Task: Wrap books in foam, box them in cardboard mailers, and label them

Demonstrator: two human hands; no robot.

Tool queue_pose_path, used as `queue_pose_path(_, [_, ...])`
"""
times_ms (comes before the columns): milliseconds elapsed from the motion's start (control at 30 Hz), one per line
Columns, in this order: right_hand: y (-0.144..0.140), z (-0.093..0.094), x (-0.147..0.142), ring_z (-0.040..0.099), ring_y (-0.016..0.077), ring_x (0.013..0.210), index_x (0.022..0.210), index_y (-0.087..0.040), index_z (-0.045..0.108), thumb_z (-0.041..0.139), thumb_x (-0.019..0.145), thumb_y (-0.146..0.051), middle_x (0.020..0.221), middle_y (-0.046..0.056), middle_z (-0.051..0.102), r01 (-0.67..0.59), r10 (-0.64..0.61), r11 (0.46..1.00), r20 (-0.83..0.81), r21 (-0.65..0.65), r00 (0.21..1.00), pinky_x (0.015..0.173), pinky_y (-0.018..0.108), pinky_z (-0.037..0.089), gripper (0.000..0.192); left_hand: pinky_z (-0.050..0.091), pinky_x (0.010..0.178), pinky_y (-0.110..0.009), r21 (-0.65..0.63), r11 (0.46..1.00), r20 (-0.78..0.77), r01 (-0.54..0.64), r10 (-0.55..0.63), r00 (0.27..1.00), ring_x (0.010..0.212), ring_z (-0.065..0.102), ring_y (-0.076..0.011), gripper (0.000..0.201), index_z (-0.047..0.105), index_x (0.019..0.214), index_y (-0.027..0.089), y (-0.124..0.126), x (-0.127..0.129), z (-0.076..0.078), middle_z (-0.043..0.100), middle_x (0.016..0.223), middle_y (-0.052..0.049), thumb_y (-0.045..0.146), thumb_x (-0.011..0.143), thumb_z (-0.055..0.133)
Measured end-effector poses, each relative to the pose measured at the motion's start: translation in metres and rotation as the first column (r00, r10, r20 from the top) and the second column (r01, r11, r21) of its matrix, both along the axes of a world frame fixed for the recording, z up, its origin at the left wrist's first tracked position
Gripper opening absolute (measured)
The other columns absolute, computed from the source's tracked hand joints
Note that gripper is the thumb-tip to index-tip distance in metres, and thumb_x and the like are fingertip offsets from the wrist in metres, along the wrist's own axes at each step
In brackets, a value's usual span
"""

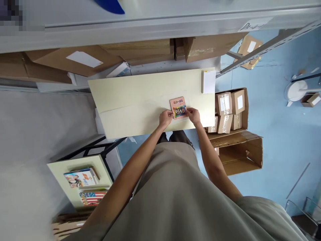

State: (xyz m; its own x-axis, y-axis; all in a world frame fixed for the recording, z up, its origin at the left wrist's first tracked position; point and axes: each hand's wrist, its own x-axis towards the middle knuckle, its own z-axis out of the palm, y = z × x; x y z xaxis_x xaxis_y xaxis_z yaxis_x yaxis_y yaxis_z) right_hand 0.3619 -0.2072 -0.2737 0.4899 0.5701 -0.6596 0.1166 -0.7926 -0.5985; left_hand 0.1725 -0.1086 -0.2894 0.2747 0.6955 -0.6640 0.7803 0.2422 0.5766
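So, big pale surface [140, 97] up top, open cardboard box [244, 100] at its right edge packed with taped brown parcels [224, 103]. Small pink card pack [178, 107] with colourful print lying flat near the front edge, pinched between left hand [165, 118] and right hand [193, 115].
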Motion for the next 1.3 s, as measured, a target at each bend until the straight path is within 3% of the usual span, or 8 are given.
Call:
queue_pose_path(133, [0.000, 0.005, -0.001, 0.084, 0.0289, 0.112, 0.119, -0.017, 0.083, 0.065, 0.104, -0.030, 0.121, 0.014, 0.089, -0.040, 0.044, 0.997, 0.070, -0.059, 0.997, 0.100, 0.037, 0.063, 0.027, 0.063, 0.105, -0.042, 0.007, 1.000, 0.016, -0.002, 0.002, 1.000, 0.107, 0.082, -0.0280, 0.011, 0.084, 0.093, 0.025, 0.000, -0.005, 0.002, 0.089, 0.110, -0.008, 0.018, 0.092, 0.075])
queue_pose_path(267, [0.005, 0.017, -0.001, 0.083, 0.0308, 0.114, 0.122, -0.018, 0.082, 0.066, 0.108, -0.035, 0.122, 0.016, 0.087, -0.090, 0.111, 0.989, 0.191, -0.114, 0.975, 0.103, 0.040, 0.062, 0.027, 0.063, 0.104, -0.041, 0.048, 0.995, 0.061, -0.092, 0.089, 0.994, 0.101, 0.082, -0.0269, 0.010, 0.084, 0.094, 0.024, 0.017, -0.038, 0.003, 0.088, 0.108, -0.008, 0.023, 0.093, 0.074])
queue_pose_path(533, [0.056, 0.031, -0.044, 0.083, 0.0301, 0.106, 0.119, -0.018, 0.083, 0.068, 0.104, -0.028, 0.116, 0.015, 0.088, -0.243, 0.264, 0.963, 0.246, -0.112, 0.933, 0.095, 0.037, 0.061, 0.024, 0.063, 0.098, -0.037, 0.213, 0.889, -0.030, -0.405, 0.420, 0.907, 0.094, 0.080, -0.0240, 0.019, 0.082, 0.106, 0.020, 0.077, -0.189, 0.008, 0.087, 0.108, -0.010, 0.031, 0.096, 0.070])
queue_pose_path(667, [0.090, 0.030, -0.099, 0.083, 0.0294, 0.104, 0.109, -0.019, 0.083, 0.069, 0.105, -0.031, 0.111, 0.013, 0.089, -0.344, 0.367, 0.929, 0.209, -0.137, 0.906, 0.092, 0.037, 0.061, 0.019, 0.061, 0.102, -0.037, 0.306, 0.810, -0.122, -0.501, 0.555, 0.823, 0.098, 0.080, -0.0248, 0.018, 0.080, 0.108, 0.019, 0.092, -0.270, 0.013, 0.085, 0.114, -0.011, 0.029, 0.099, 0.068])
queue_pose_path(800, [0.114, 0.029, -0.174, 0.082, 0.0278, 0.104, 0.107, -0.022, 0.083, 0.071, 0.105, -0.030, 0.109, 0.010, 0.088, -0.487, 0.504, 0.862, 0.140, -0.138, 0.852, 0.094, 0.037, 0.061, 0.015, 0.060, 0.106, -0.041, 0.373, 0.780, -0.181, -0.503, 0.593, 0.785, 0.097, 0.079, -0.0263, 0.015, 0.075, 0.113, 0.021, 0.091, -0.322, 0.013, 0.083, 0.118, -0.012, 0.027, 0.100, 0.069])
queue_pose_path(933, [0.137, 0.026, -0.257, 0.080, 0.0252, 0.109, 0.117, -0.023, 0.081, 0.070, 0.107, -0.026, 0.122, 0.009, 0.085, -0.694, 0.693, 0.720, 0.081, -0.015, 0.717, 0.099, 0.037, 0.061, 0.015, 0.058, 0.112, -0.048, 0.417, 0.786, -0.182, -0.456, 0.563, 0.806, 0.110, 0.077, -0.0329, 0.028, 0.069, 0.122, 0.023, 0.081, -0.341, 0.006, 0.077, 0.128, -0.015, 0.028, 0.096, 0.079])
queue_pose_path(1067, [0.172, 0.016, -0.333, 0.075, 0.0284, 0.121, 0.132, -0.024, 0.076, 0.067, 0.111, -0.023, 0.131, 0.012, 0.081, -0.815, 0.808, 0.576, 0.115, 0.054, 0.578, 0.104, 0.042, 0.062, 0.023, 0.056, 0.117, -0.054, 0.468, 0.745, -0.188, -0.476, 0.610, 0.770, 0.125, 0.071, -0.0395, 0.045, 0.064, 0.130, 0.023, 0.074, -0.350, -0.003, 0.072, 0.128, -0.017, 0.027, 0.091, 0.086])
queue_pose_path(1300, [0.223, -0.005, -0.409, 0.071, 0.0317, 0.131, 0.137, -0.018, 0.072, 0.067, 0.113, -0.017, 0.145, 0.019, 0.072, -0.881, 0.862, 0.470, 0.236, -0.040, 0.449, 0.109, 0.044, 0.060, 0.025, 0.057, 0.112, -0.048, 0.412, 0.706, -0.155, -0.575, 0.677, 0.720, 0.122, 0.072, -0.0347, 0.029, 0.068, 0.118, 0.023, 0.071, -0.368, -0.013, 0.072, 0.122, -0.014, 0.024, 0.094, 0.084])
